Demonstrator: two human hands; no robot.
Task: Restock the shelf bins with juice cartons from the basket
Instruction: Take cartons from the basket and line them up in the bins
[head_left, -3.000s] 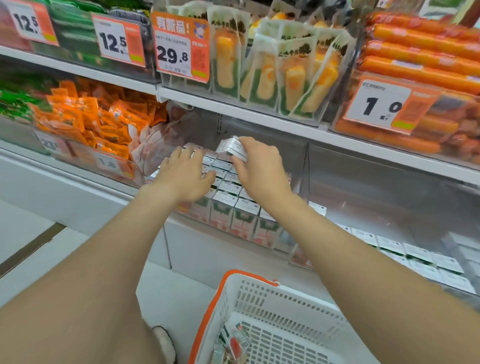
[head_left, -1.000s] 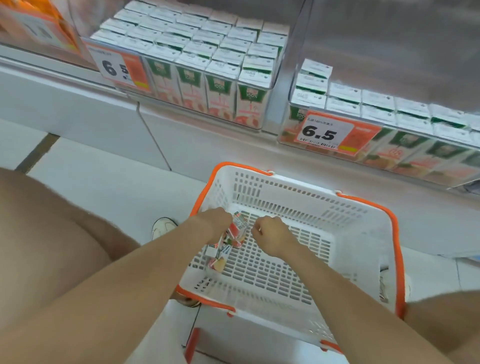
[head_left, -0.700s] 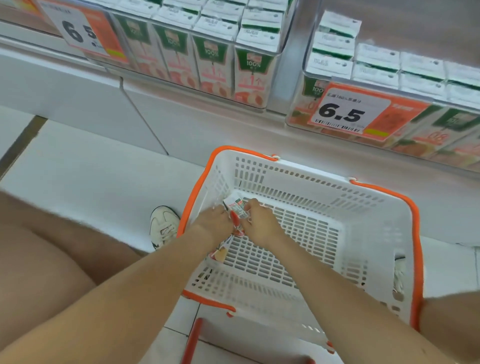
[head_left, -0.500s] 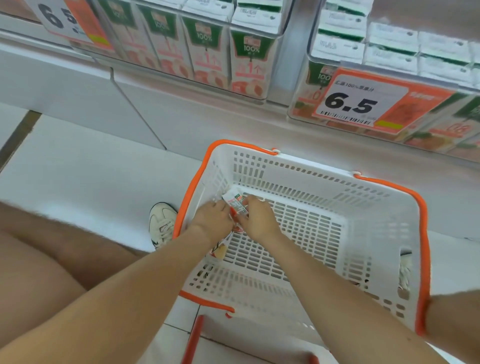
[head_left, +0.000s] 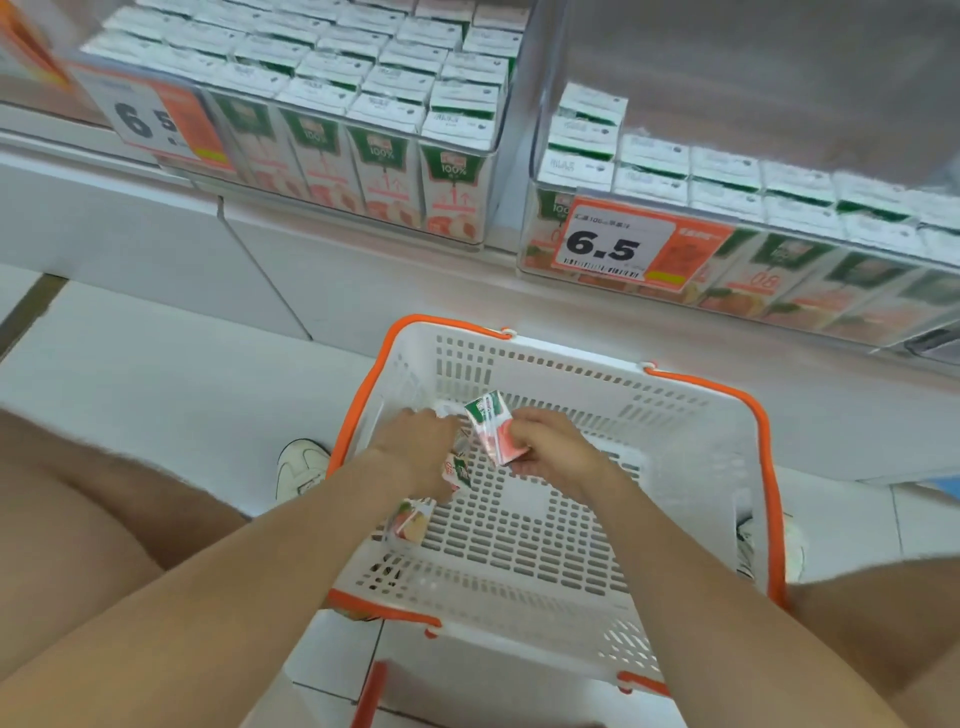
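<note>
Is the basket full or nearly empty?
Nearly empty. The basket floor is mostly bare; a couple of loose cartons lie near its left wall, and the right hand grips one carton.

Carton (head_left: 457, 472) half hidden under left hand (head_left: 415, 447); right bin (head_left: 536, 156) cut off.

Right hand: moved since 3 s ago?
Yes. The right hand went from the left shelf bin down into the basket, now gripping a juice carton.

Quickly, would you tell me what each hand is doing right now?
Left hand: curled over cartons in the basket; grip cannot be told.
Right hand: holding a juice carton.
</note>
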